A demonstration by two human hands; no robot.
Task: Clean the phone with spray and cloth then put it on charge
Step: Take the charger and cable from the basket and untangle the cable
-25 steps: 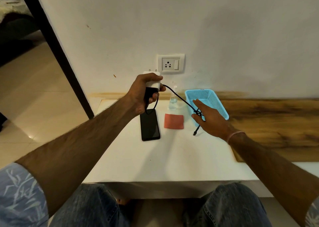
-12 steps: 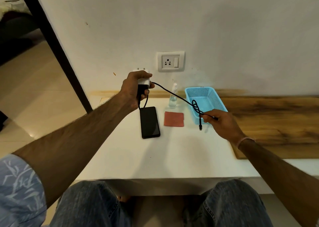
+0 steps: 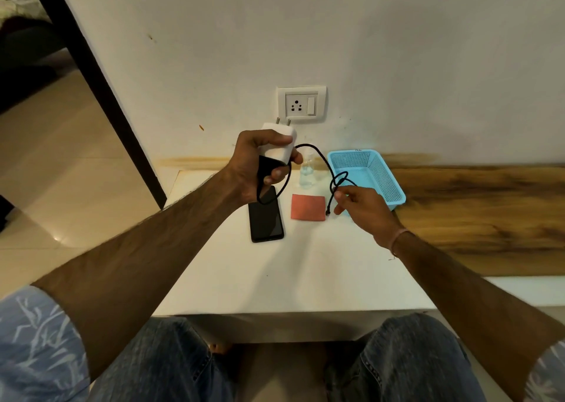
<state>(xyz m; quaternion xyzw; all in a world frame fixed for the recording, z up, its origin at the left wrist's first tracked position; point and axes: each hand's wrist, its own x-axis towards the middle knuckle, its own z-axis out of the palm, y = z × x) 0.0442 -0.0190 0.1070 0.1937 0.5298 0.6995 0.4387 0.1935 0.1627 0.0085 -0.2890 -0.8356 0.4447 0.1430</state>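
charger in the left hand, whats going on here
A person seated at the white table grips the white charger in the left hand, its pins pointing towards the wall socket but not plugged in. The right hand pinches the black cable near its loose end. The phone lies flat on the table, unconnected, beside the red cloth.

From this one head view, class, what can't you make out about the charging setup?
Head view only:
Phone: top end hidden under the left hand; port unseen.
Spray bottle: clear, faint against the wall; fill level unreadable.
Cable plug: too small to tell its type.
Wall switch: on or off unclear.
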